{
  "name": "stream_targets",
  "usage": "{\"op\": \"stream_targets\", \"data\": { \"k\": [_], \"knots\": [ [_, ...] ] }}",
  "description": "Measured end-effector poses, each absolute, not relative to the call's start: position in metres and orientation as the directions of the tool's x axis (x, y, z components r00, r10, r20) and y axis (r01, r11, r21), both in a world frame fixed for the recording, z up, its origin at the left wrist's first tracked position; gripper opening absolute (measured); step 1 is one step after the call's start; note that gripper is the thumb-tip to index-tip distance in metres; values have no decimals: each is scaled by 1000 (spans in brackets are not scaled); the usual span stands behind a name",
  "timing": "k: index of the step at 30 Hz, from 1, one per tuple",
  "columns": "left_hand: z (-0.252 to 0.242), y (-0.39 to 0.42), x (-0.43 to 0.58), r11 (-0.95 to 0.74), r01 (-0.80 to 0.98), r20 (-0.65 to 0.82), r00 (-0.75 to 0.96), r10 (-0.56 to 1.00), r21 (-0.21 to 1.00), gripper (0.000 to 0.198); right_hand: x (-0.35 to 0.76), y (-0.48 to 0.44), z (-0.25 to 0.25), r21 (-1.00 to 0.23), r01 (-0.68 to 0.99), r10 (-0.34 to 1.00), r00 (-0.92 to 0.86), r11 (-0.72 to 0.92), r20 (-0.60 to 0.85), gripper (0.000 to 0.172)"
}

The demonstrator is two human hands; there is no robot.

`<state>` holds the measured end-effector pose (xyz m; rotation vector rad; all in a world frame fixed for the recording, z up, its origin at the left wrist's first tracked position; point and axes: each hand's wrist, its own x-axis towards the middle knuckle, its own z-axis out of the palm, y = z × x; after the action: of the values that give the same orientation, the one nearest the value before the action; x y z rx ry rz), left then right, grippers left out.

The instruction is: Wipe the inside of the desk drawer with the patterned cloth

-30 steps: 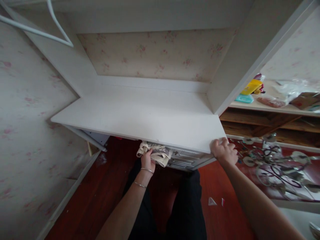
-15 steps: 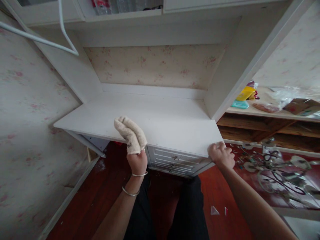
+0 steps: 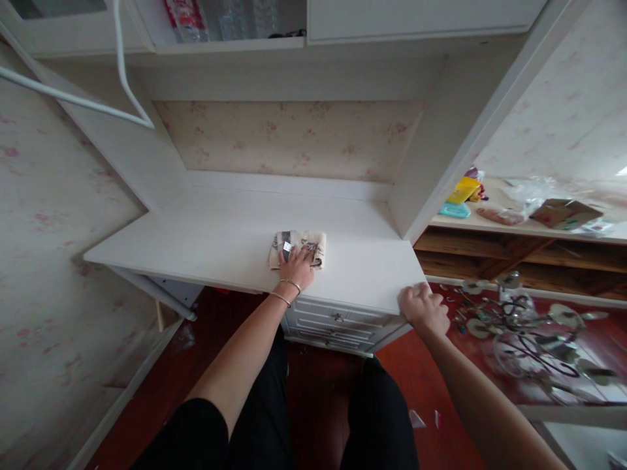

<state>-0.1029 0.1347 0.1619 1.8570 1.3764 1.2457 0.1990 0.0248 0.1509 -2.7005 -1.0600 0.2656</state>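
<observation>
My left hand [image 3: 298, 269] lies spread on a folded cream cloth [image 3: 317, 243] with dark printed marks and a small white label. It presses the cloth flat against the white desktop [image 3: 220, 225], a little behind the front edge. Two silvery bangles circle that wrist. At the desk's front right corner, my right hand [image 3: 424, 308] is closed over the edge, its fingers curled. Below the desktop, between the two arms, stands a white drawer unit [image 3: 337, 326] with small knobs.
A white hutch overhead holds plastic bottles [image 3: 191, 23]. A bent white rod [image 3: 122, 72] hangs at upper left. To the right, a wooden shelf [image 3: 490, 251] carries bags and a cardboard box [image 3: 565, 214]. A dismantled chandelier [image 3: 533, 339] lies on the red floor.
My left hand has come down and to the right, turning the raised, folded cloth flat onto the desktop. The right hand stays on the desk corner. The view has shifted slightly.
</observation>
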Motion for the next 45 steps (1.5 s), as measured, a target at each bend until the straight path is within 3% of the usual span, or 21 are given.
{"op": "stream_targets", "data": {
  "k": [3,5,8,11,15,19,22,24,38,45],
  "knots": [
    [163,137,-110,-346,454,341,96,935,821,51,200,25,150,-279,648,689,720,-708,-77,63],
    [164,135,-116,-344,542,301,169,938,767,53,201,25,149,-279,652,692,718,-705,-72,62],
    [168,130,-123,-378,789,149,351,924,484,57,202,25,148,-278,655,695,716,-703,-71,63],
    [176,123,-132,-479,863,43,478,877,162,67,201,24,148,-278,655,696,714,-703,-79,64],
    [188,116,-162,-538,843,159,530,833,7,68,202,24,149,-276,655,696,714,-704,-80,64],
    [187,123,-214,-295,952,278,263,924,82,56,202,25,149,-278,653,693,717,-704,-70,63],
    [171,132,-245,36,977,222,-84,971,211,50,201,25,150,-276,648,688,722,-710,-73,63],
    [156,135,-254,124,967,162,-163,973,224,49,201,26,150,-274,642,682,727,-716,-80,63],
    [134,132,-254,90,989,226,-116,967,120,50,194,22,156,-287,636,675,735,-717,-58,62],
    [135,138,-260,93,990,93,-103,990,110,53,197,22,149,-283,646,676,736,-709,-14,61]
  ]
}}
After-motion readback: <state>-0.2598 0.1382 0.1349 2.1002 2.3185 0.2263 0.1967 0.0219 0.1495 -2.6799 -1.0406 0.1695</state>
